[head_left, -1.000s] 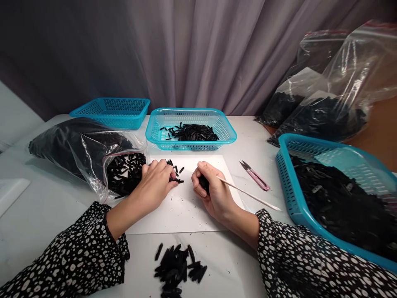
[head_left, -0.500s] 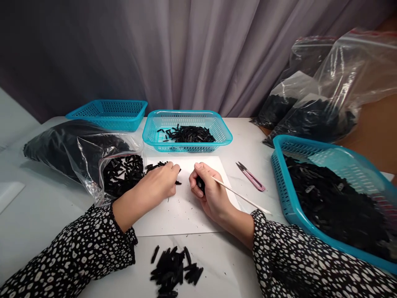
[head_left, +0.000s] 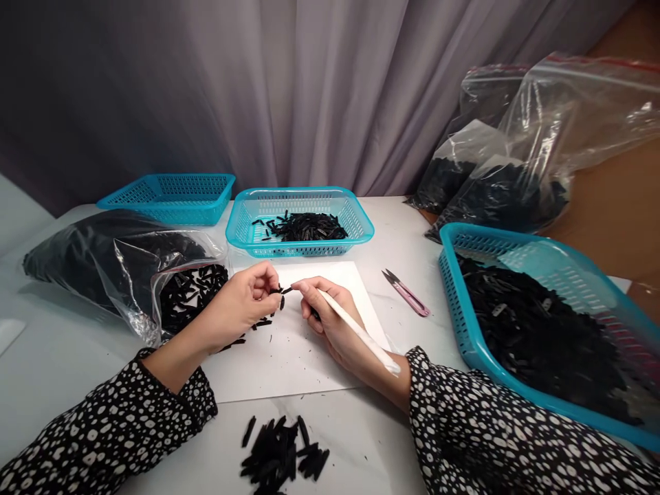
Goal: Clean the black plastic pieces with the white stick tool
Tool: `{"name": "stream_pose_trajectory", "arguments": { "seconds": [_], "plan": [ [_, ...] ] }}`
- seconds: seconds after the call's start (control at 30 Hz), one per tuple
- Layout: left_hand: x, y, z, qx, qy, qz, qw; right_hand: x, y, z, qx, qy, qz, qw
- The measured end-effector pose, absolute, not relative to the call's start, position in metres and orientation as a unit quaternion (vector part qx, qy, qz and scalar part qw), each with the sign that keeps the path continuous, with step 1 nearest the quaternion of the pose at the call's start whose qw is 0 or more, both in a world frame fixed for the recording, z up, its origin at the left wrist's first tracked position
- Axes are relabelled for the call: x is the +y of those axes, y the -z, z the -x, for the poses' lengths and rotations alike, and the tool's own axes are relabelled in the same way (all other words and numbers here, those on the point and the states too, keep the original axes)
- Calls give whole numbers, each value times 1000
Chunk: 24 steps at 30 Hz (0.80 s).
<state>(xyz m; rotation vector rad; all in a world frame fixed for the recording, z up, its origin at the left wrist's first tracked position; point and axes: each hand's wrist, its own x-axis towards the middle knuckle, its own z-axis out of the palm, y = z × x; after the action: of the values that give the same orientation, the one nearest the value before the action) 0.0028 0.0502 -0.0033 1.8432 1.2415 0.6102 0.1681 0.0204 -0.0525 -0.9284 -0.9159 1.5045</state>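
Over a white sheet [head_left: 268, 378], my left hand [head_left: 240, 302] pinches a small black strip [head_left: 287, 290] between thumb and fingers. My right hand [head_left: 335, 320] reaches the strip's other end with its thumb and fingertip. A thin white stick [head_left: 361, 333] lies across my right hand, its far end over the wrist. Something black shows inside the curled right fingers, mostly hidden. Loose black strips lie under and beside my left hand. At my left wrist, an open clear bag [head_left: 131, 302] spills similar strips [head_left: 193, 292].
A blue basket [head_left: 300, 251] with black strips stands behind the sheet, another blue basket [head_left: 206, 214] back left. Pink-handled thread snips [head_left: 410, 295] lie to the right, beside a large blue basket [head_left: 454, 302] of black pieces. Zip bags [head_left: 515, 185] stand behind it; a strip pile [head_left: 273, 454] lies in front.
My left hand has lifted from the strips on the sheet and turned, now pinching one strip. My right hand has moved left to meet it, and the stick's angle has steepened.
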Motion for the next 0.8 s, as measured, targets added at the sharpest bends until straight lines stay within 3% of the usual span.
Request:
{"name": "stream_pose_trajectory", "arguments": {
  "seconds": [0.13, 0.53, 0.8],
  "plan": [
    [38, 2, -6, 521, -314, -576, 546, 19, 51, -168, -410, -634, 384, 532],
    [17, 6, -8, 474, -340, -402, 706, 17, 52, -168, -381, -661, 363, 535],
    [13, 11, -11, 466, -323, -401, 719, 16, 51, -168, -347, -680, 358, 538]
  ]
}}
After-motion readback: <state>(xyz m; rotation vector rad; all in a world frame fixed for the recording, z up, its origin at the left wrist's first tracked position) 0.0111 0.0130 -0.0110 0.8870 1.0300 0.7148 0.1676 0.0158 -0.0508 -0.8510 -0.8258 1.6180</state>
